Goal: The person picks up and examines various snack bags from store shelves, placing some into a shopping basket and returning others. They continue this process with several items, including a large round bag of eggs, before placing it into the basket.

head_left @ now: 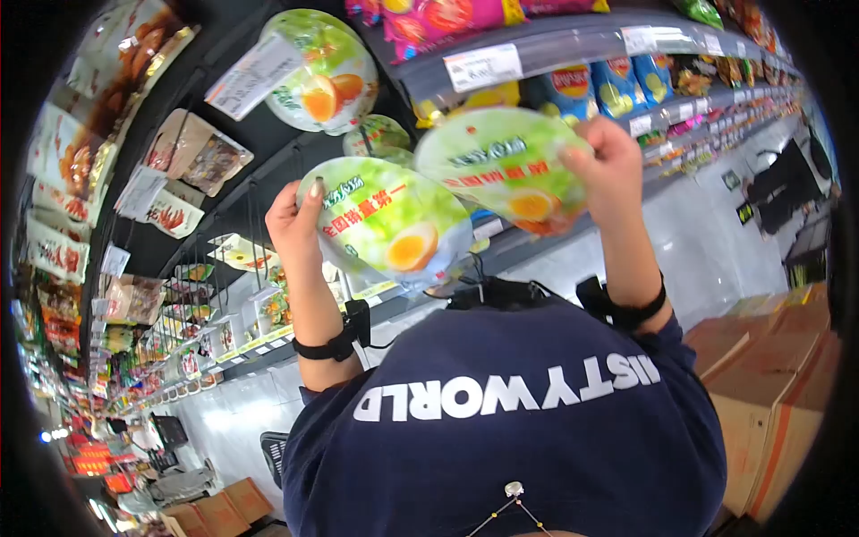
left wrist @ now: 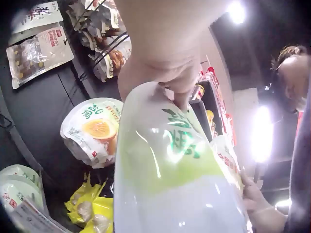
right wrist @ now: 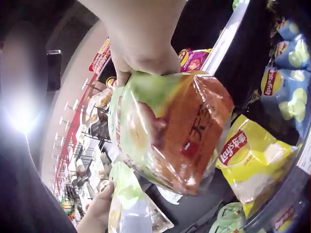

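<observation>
My left hand (head_left: 293, 219) pinches the edge of a rounded green-and-white egg packet (head_left: 380, 224), thumb on its printed front. A matching egg packet (head_left: 497, 157) with an orange lower part is gripped at its edge by my right hand (head_left: 610, 166). Both packets are held up side by side, fronts towards me, and overlap slightly in the head view. In the left wrist view the left packet (left wrist: 170, 170) fills the middle. From the right wrist the orange-brown back (right wrist: 194, 131) of the right packet shows. Another such packet (head_left: 318, 76) hangs on the rack just beyond.
Hanging snack bags (head_left: 201, 152) line the rack at left. Shelves at right carry blue chip bags (head_left: 617, 85) and a yellow chip bag (right wrist: 252, 155), with price tags (head_left: 483, 67) along the edge. Cardboard boxes (head_left: 761, 385) stand at the right.
</observation>
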Demonstrator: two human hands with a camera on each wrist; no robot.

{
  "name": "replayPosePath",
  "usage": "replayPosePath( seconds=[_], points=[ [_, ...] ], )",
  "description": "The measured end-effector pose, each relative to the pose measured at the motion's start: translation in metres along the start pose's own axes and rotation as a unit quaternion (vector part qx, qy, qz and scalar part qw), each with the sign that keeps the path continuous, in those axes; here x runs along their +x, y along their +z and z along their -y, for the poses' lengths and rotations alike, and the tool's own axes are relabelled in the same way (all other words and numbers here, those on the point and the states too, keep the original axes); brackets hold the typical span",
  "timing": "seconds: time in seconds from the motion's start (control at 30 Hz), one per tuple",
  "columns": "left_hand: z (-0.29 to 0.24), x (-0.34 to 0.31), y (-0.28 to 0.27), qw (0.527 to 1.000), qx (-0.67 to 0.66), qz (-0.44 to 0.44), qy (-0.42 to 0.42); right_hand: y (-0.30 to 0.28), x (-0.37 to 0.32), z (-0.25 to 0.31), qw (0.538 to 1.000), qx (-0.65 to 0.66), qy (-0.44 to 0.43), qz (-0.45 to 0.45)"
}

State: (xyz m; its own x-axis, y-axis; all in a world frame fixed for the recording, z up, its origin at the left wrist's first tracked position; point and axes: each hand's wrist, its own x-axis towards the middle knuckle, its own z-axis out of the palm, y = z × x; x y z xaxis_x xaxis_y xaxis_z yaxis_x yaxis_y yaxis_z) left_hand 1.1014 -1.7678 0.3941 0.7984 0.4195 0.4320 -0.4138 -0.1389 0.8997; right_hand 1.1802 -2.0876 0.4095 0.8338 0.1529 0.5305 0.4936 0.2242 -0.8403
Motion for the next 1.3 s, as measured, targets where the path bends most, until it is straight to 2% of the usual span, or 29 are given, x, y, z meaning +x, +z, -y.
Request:
replayPosePath(
  seconds=[0.1, 0.17, 0.2, 0.23, 0.3, 0.33, 0.4, 0.5, 0.53, 0.57, 0.63, 0.7, 0.77, 0.8, 0.87, 0.97, 1.0, 1.17, 1.23, 1.27, 1.3],
  points=[
    [-0.004, 0.041, -0.003, 0.997, 0.056, -0.051, 0.034, -0.009, -0.009, -0.005, 1.0, -0.019, 0.023, -0.008],
    [-0.007, 0.071, -0.007, 0.992, 0.093, -0.072, 0.038, -0.012, -0.017, 0.0, 0.994, 0.001, 0.103, -0.045],
    [0.002, 0.091, -0.016, 0.986, 0.126, -0.073, 0.075, -0.013, -0.02, 0.0, 0.994, 0.002, 0.097, -0.042],
    [-0.008, 0.099, -0.007, 0.991, 0.075, -0.084, 0.068, -0.015, -0.023, -0.001, 0.994, 0.02, 0.095, -0.053],
    [-0.005, 0.125, -0.007, 0.981, 0.053, -0.086, 0.168, -0.018, -0.028, -0.001, 0.993, 0.04, 0.087, -0.065],
    [-0.01, 0.128, -0.006, 0.98, 0.051, -0.085, 0.174, -0.02, -0.031, 0.0, 0.993, 0.043, 0.088, -0.065],
    [-0.022, 0.133, -0.001, 0.962, 0.103, -0.099, 0.233, -0.025, -0.035, 0.0, 0.993, 0.043, 0.08, -0.069],
    [-0.028, 0.138, 0.005, 0.967, 0.034, -0.087, 0.237, -0.03, -0.04, 0.006, 0.992, 0.043, 0.075, -0.091],
    [-0.034, 0.136, 0.009, 0.946, 0.135, -0.081, 0.282, -0.032, -0.041, 0.005, 0.992, 0.041, 0.068, -0.093],
    [-0.034, 0.137, 0.009, 0.947, 0.131, -0.077, 0.284, -0.034, -0.043, 0.004, 0.992, 0.039, 0.066, -0.098],
    [-0.033, 0.144, 0.006, 0.973, -0.006, -0.022, 0.229, -0.038, -0.046, 0.004, 0.99, 0.035, 0.083, -0.107],
    [-0.039, 0.145, 0.007, 0.981, 0.079, -0.069, 0.162, -0.039, -0.049, 0.008, 0.989, 0.03, 0.08, -0.117],
    [-0.041, 0.14, 0.003, 0.938, 0.198, -0.017, 0.284, -0.04, -0.049, 0.009, 0.989, 0.026, 0.077, -0.124],
    [-0.038, 0.14, 0.007, 0.938, 0.194, -0.012, 0.288, -0.041, -0.049, 0.009, 0.989, 0.028, 0.085, -0.122],
    [-0.029, 0.136, 0.017, 0.93, 0.173, -0.138, 0.293, -0.042, -0.051, 0.009, 0.988, 0.027, 0.092, -0.122],
    [-0.029, 0.134, 0.015, 0.936, 0.176, -0.108, 0.283, -0.039, -0.051, 0.012, 0.988, 0.021, 0.092, -0.121],
    [-0.029, 0.134, 0.012, 0.937, 0.157, -0.072, 0.303, -0.038, -0.052, 0.014, 0.989, 0.024, 0.089, -0.119],
    [-0.029, 0.131, 0.007, 0.951, 0.139, -0.093, 0.262, -0.04, -0.054, 0.019, 0.989, 0.015, 0.083, -0.125],
    [-0.026, 0.135, 0.006, 0.956, 0.093, -0.097, 0.261, -0.044, -0.054, 0.02, 0.988, 0.005, 0.091, -0.121],
    [-0.02, 0.14, 0.004, 0.963, -0.001, -0.073, 0.26, -0.045, -0.054, 0.022, 0.988, 0.002, 0.09, -0.125],
    [-0.017, 0.14, 0.003, 0.963, -0.004, -0.07, 0.26, -0.044, -0.053, 0.024, 0.988, 0.002, 0.091, -0.127]
  ],
)
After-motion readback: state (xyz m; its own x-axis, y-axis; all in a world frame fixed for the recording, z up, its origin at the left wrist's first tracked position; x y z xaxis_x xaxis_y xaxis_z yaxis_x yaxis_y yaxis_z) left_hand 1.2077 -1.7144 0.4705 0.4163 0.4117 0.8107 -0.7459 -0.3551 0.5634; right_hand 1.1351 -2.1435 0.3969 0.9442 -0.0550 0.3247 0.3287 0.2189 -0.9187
